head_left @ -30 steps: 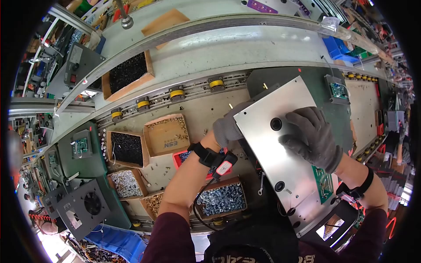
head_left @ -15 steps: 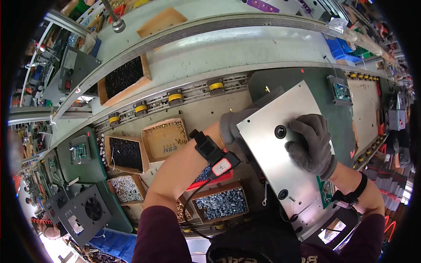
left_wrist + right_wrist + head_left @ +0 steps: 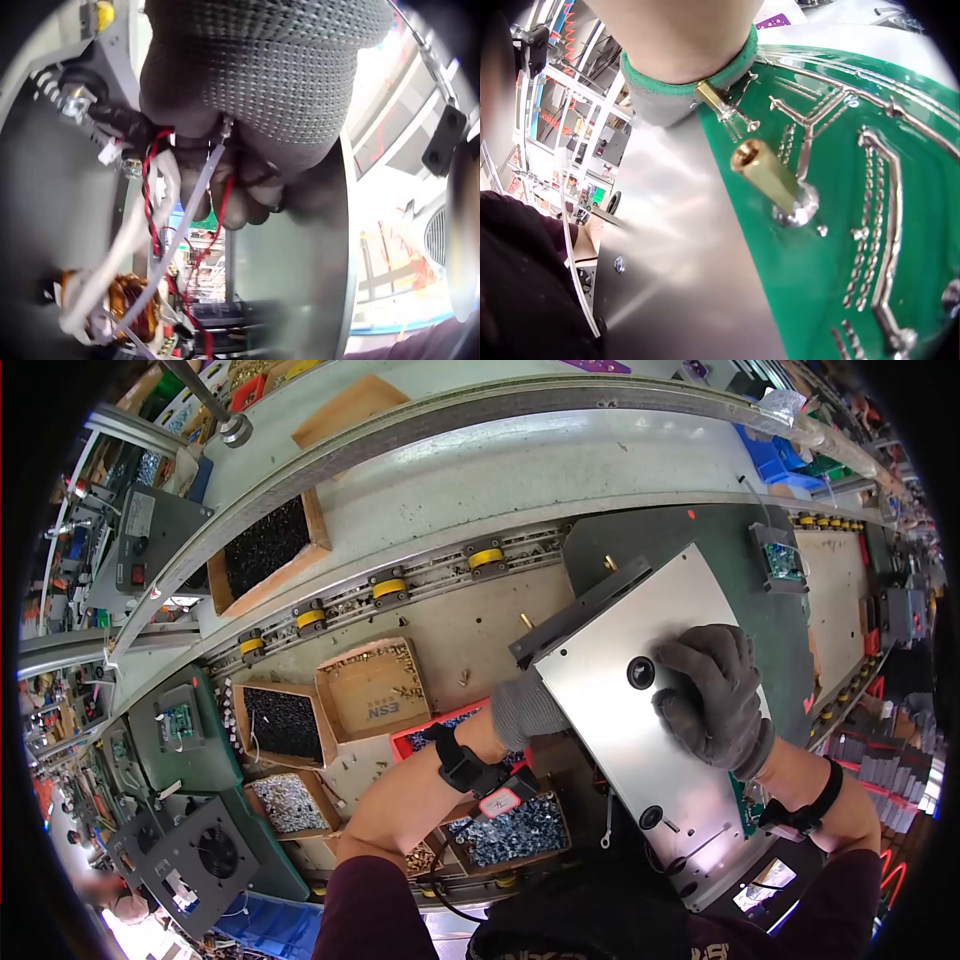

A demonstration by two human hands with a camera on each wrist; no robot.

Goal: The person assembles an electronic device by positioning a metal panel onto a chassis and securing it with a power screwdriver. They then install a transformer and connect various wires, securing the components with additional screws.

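Observation:
A bare metal panel (image 3: 610,705) of an upturned metal case lies tilted before me. My right hand (image 3: 712,700), in a grey glove, rests on this panel with bent, loosely spread fingers near a round black grommet (image 3: 641,672). My gloved left hand (image 3: 525,712) reaches beneath the panel, its fingers hidden from above. In the left wrist view its fingers are curled inside the case among red wires (image 3: 201,259) and a pale tube (image 3: 184,217); I cannot tell what they hold. A green circuit board (image 3: 840,187) with a brass standoff (image 3: 769,180) lies beside the panel.
Left of the case stand cardboard boxes of black screws (image 3: 280,722), silver hardware (image 3: 285,803) and bluish nuts (image 3: 515,832), plus a red tray (image 3: 410,745). A roller rail (image 3: 430,576) and a metal beam (image 3: 450,430) run behind. A green board (image 3: 735,550) supports the case.
The left hand has gone further under the panel, out of sight from above. The right hand has shifted slightly downward with the panel in view and stays on it.

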